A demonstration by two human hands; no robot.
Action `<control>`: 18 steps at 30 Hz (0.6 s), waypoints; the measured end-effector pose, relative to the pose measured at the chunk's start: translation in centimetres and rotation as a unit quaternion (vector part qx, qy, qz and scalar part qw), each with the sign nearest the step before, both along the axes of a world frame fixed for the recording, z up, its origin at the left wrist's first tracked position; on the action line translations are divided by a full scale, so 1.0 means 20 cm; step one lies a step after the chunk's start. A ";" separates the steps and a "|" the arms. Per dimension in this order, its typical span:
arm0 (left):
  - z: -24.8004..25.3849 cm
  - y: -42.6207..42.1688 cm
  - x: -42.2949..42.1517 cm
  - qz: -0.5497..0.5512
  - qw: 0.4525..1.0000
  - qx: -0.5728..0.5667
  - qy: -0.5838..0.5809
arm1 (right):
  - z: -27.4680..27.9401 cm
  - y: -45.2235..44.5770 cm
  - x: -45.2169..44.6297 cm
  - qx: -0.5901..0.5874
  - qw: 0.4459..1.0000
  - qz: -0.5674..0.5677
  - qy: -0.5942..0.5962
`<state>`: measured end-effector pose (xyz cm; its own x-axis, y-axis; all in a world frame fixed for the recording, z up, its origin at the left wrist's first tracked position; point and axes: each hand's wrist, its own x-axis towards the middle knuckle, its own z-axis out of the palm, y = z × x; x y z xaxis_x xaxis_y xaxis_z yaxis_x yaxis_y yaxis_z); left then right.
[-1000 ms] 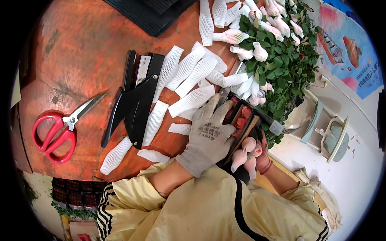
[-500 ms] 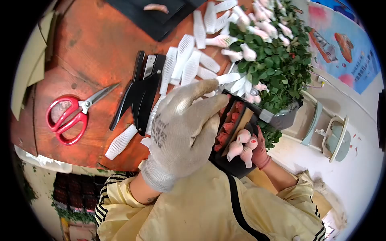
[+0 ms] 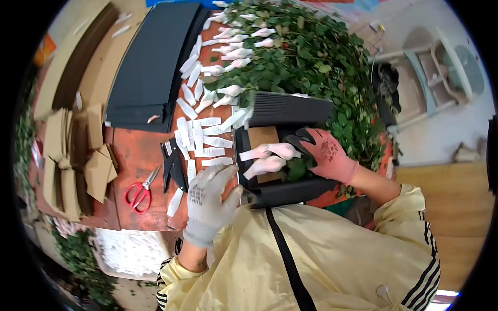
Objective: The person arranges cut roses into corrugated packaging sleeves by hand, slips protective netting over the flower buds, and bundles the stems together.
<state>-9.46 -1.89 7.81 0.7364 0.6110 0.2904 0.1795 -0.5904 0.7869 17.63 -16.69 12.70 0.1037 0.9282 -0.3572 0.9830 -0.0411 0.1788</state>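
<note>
My right hand (image 3: 327, 157), in a pink glove with dark fingertips, closes around the stem end of a few pale pink roses (image 3: 267, 165). White mesh sleeves cover their buds, which point left over a brown cardboard piece (image 3: 263, 136) and black corrugated wrapping (image 3: 290, 110). A green leaf (image 3: 297, 169) shows below those fingers. My left hand (image 3: 211, 199), gloved in grey, is open beside the wrapping's left edge, thumb apart from the fingers; whether it touches the edge I cannot tell. Loose white mesh sleeves (image 3: 210, 152) lie just beyond it.
Red-handled scissors (image 3: 138, 198) and a black stapler-like tool (image 3: 174, 167) lie at left. Behind are black sheets (image 3: 150, 67) and cardboard pieces (image 3: 98, 173). A leafy heap of sleeved roses (image 3: 306, 57) fills the back right. A tub of white sleeves (image 3: 129, 251) stands below.
The roses have tipped from facing me to lying leftward across the wrapping. My left hand has drawn back to the left, away from the wrapping's middle. The view has shifted and widened.
</note>
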 end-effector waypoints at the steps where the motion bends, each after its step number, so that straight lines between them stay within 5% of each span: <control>1: -0.01 -0.01 0.03 -0.031 0.998 -0.049 0.035 | 0.03 -0.02 -0.02 0.003 1.000 0.009 -0.011; 4: -0.07 0.01 0.15 -0.065 0.995 -0.038 0.071 | -0.01 -0.11 0.05 0.034 0.993 0.051 0.096; 6: -0.05 0.02 0.25 -0.116 0.956 -0.104 0.247 | -0.08 -0.10 0.12 0.039 0.983 0.027 0.176; 9: -0.03 0.02 0.25 -0.055 0.970 0.100 0.214 | -0.09 -0.05 0.16 -0.030 0.935 -0.022 0.352; 11: 0.21 -0.09 0.24 -0.028 0.984 0.139 0.105 | -0.22 -0.05 0.19 0.004 0.939 0.004 0.344; 14: 0.34 -0.28 0.29 -0.140 0.961 0.186 0.151 | -0.27 -0.12 0.18 0.120 0.949 0.076 0.281; 18: 0.07 -0.37 0.31 -0.151 0.945 0.218 0.189 | -0.13 0.04 0.19 0.019 0.961 0.072 0.267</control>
